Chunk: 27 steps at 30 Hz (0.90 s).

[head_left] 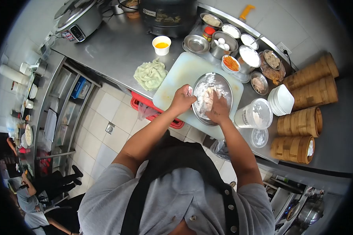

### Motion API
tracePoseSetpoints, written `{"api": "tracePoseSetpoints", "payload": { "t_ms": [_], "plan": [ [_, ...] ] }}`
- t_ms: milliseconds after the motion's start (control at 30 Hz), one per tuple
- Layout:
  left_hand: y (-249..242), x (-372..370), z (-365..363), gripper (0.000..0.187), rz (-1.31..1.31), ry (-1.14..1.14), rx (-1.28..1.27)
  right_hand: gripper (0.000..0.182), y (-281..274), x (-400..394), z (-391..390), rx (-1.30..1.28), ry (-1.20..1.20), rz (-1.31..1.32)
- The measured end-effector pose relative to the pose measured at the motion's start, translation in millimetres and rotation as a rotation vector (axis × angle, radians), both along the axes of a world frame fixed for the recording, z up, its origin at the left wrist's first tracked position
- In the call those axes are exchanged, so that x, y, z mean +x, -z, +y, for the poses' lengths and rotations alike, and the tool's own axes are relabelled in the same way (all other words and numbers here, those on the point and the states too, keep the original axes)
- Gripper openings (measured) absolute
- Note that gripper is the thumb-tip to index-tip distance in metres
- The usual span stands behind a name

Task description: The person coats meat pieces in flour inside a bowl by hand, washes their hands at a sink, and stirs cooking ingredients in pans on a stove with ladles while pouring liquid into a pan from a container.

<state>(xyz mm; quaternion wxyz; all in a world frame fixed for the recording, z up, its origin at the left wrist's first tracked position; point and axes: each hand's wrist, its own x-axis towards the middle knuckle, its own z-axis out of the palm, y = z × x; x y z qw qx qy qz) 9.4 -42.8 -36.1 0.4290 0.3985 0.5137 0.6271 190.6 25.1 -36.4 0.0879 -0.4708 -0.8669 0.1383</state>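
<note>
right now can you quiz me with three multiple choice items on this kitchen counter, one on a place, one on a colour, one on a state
1. Where does the metal bowl sit?
A. on the cutting board
B. on the floor
C. inside a steamer

2. What colour is the liquid in the small white cup?
A. green
B. yellow-orange
C. blue

3. What is the right hand doing?
A. hanging free
B. pressing floury dough in the bowl
C. holding a knife

Answers: 1 A, the bowl rests on the pale board. 2 B, the cup holds yellow-orange liquid. 3 B, its fingers are in the dough; the left hand is at the rim.
</note>
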Motion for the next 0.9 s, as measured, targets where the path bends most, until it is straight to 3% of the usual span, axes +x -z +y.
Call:
{"api": "tracePoseSetpoints", "payload": {
  "t_ms": [67, 100, 200, 233, 333, 367, 467, 567, 667, 900],
  "plan": [
    [-12.5, 6.1, -1.7, 0.013, -0.005, 0.018, -0.022, 0.08, 16.4, -5.7, 3.8, -0.203, 0.115, 0.223],
    [-17.1, 8.1, -2.0, 0.013, -0.008, 0.023, -0.032, 0.071, 4.8, -9.2, -0.3, -0.187, 0.106, 0.241],
    [-12.9, 4.3, 0.4, 0.013, 0.019, 0.034, 0.011, 0.065, -7.9, -8.9, 16.3, -0.365, 0.023, 0.449],
    [-21.6, 4.9, -2.9, 0.013, -0.023, 0.026, -0.041, 0.052, -9.3, -6.3, 24.7, -0.469, -0.031, 0.512],
    [-26.4, 5.4, -7.1, 0.012, -0.087, 0.007, -0.122, 0.044, -7.9, 10.4, 51.5, -0.677, -0.06, 0.308],
    [-6.6, 0.1, -1.3, 0.013, -0.067, 0.001, -0.097, 0.053, -7.3, 13.5, 60.7, -0.638, -0.052, 0.111],
    [-5.3, -1.6, -0.6, 0.013, -0.124, 0.005, -0.11, 0.058, 65.2, 29.8, 80.2, -0.148, 0.007, 0.3],
    [-8.5, -1.6, -0.4, 0.014, -0.099, 0.03, -0.121, 0.059, 18.9, 3.8, 25.9, 0.046, -0.014, 0.141],
    [3.4, -4.0, 2.6, 0.014, 0.029, 0.032, -0.111, 0.061, 2.8, -22.5, 18.6, -0.273, -0.004, 0.187],
    [17.5, -8.9, 5.7, 0.016, -0.056, 0.018, -0.063, 0.039, -41.2, -17.2, 39.2, -0.338, -0.063, 0.17]
  ]
}}
